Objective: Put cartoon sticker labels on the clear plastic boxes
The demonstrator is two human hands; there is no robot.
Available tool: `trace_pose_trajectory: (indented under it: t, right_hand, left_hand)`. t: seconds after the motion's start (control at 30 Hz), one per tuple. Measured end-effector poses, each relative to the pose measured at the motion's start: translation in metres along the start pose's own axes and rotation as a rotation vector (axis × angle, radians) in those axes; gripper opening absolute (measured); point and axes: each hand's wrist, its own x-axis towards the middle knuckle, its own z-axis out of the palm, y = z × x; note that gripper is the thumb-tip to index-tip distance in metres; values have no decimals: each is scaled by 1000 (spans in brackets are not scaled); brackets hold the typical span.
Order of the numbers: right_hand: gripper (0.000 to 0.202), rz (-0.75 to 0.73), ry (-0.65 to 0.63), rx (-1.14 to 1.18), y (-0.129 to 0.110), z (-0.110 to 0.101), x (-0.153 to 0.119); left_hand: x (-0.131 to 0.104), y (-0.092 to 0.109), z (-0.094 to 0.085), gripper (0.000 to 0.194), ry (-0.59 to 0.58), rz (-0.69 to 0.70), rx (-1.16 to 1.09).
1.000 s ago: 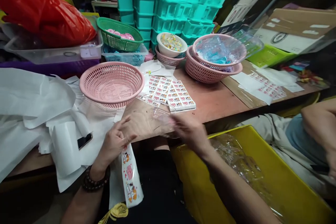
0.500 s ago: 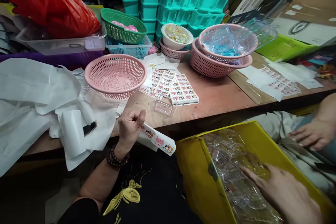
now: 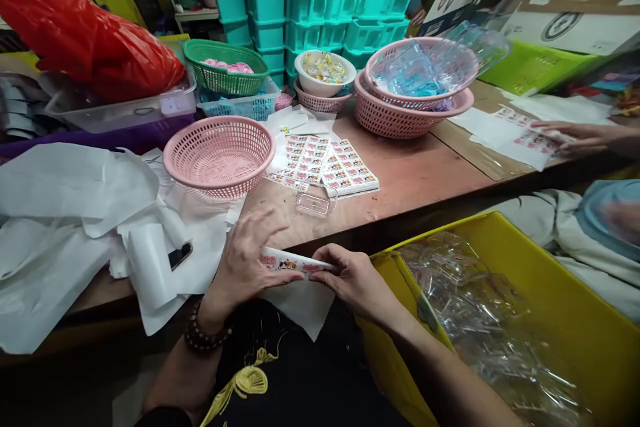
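A white strip of cat stickers [image 3: 287,261] stretches between my hands above my lap, bent over along its length. My left hand [image 3: 245,257], with a beaded bracelet at the wrist, holds the strip's left end against thumb and palm while its other fingers are raised and blurred. At the right end, my right hand [image 3: 350,277] pinches the strip between thumb and fingers. Below them hangs a piece of white backing paper [image 3: 305,307]. Just beyond, on the table, lie a small clear plastic case [image 3: 314,203] and a stack of sticker sheets [image 3: 350,173].
To my right stands a yellow crate [image 3: 540,267] of clear plastic cases [image 3: 480,293]. A pink basket [image 3: 220,180] and crumpled white paper [image 3: 75,193] are on the left. Pink baskets [image 3: 395,113] stand farther back. Another person's hand [image 3: 575,137] rests at sticker sheets on the right.
My right hand has left the cases in the yellow crate and now pinches the sticker strip. My left hand's fingers have lifted apart. Another person's hand has come over the sheets on the right.
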Motion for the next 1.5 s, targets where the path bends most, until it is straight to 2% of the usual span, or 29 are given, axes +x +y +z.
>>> trace_pose_trajectory:
  t: [0.07,0.1,0.17,0.27,0.4,0.57,0.63,0.7,0.8,0.9,0.97,1.07,1.17,1.27,1.4,1.5]
  right_hand:
    - [6,11,-36,-18,-1,-3,-1]
    - [8,15,-47,-22,-1,-4,-2]
    - [12,17,-54,-15,-1,-4,-3]
    - [16,-37,-3,12,4,-3,-5]
    - [19,-116,135,-43,12,-3,-6]
    - [20,-93,116,-127,17,-5,-8]
    - [19,-126,111,-177,21,-5,-8]
    - [17,-249,157,-276,27,-4,-8]
    - [18,-476,286,-498,41,-2,-10]
    - [24,-597,311,-689,55,1,-15]
    - [28,-696,305,-762,62,2,-18]
    - [32,-830,378,-781,63,2,-17]
    - [25,-781,474,-635,52,2,-11]
    - [18,-646,438,-501,31,1,-6]
    - [25,-711,314,-839,8,2,-6]
    - [26,-675,332,-1010,2,8,-7]
  left_hand:
    - [3,1,-4,34,-240,33,-81]
    - [4,1,-4,22,-339,-2,-145]
    - [6,0,-1,18,-474,-131,-288]
    - [8,-5,5,19,-544,-275,-417]
    - [10,-9,9,23,-620,-244,-418]
    - [10,-12,14,30,-748,-326,-502]
    - [8,-15,17,30,-777,-346,-534]
    - [7,-19,20,31,-803,-415,-575]
    - [7,-25,24,34,-845,-609,-759]
    - [6,-28,26,37,-889,-769,-946]
    - [5,-29,27,42,-905,-811,-1001]
    - [1,-30,27,52,-912,-823,-1049]
    - [-2,-31,26,56,-911,-804,-1062]
    - [-6,-29,23,48,-884,-767,-1027]
    - [-9,-25,20,33,-693,-634,-775]
    - [-11,-23,23,37,-681,-625,-764]
